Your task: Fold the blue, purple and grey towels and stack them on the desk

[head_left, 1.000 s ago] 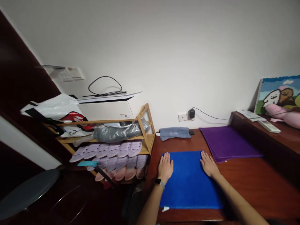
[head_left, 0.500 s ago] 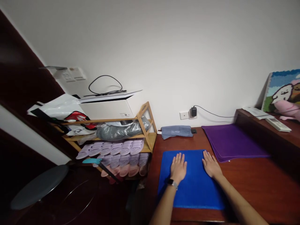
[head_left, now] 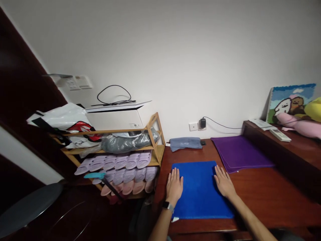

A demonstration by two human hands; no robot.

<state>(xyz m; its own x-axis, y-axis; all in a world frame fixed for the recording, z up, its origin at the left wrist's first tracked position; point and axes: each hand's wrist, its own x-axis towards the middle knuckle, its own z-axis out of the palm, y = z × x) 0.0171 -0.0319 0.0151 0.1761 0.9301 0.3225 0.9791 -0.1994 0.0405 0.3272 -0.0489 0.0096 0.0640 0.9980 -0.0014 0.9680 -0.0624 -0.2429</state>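
Note:
A blue cloth [head_left: 198, 190] lies flat and smooth on the reddish-brown table [head_left: 265, 197], with a small white tag at its near left corner. My left hand [head_left: 175, 185], with a watch on the wrist, rests flat on the cloth's left edge, fingers pointing away from me. Across the cloth, my right hand [head_left: 224, 182] lies flat over the right edge near the far corner. Neither hand grips anything. Beyond the right hand is a folded purple cloth [head_left: 242, 152]. A folded grey-blue cloth [head_left: 186, 143] sits against the wall.
Left of the table stands a wooden rack [head_left: 155, 147] with slippers, a wrapped grey item and a white box [head_left: 115, 120]. A round stool [head_left: 30, 204] is at the lower left. The raised ledge on the right holds a remote [head_left: 280, 135], pink plush [head_left: 298, 125] and picture [head_left: 291, 102].
My left hand has moved left from the blue cloth's upper middle to its left edge. My right hand remains at the right edge. The view has turned slightly right.

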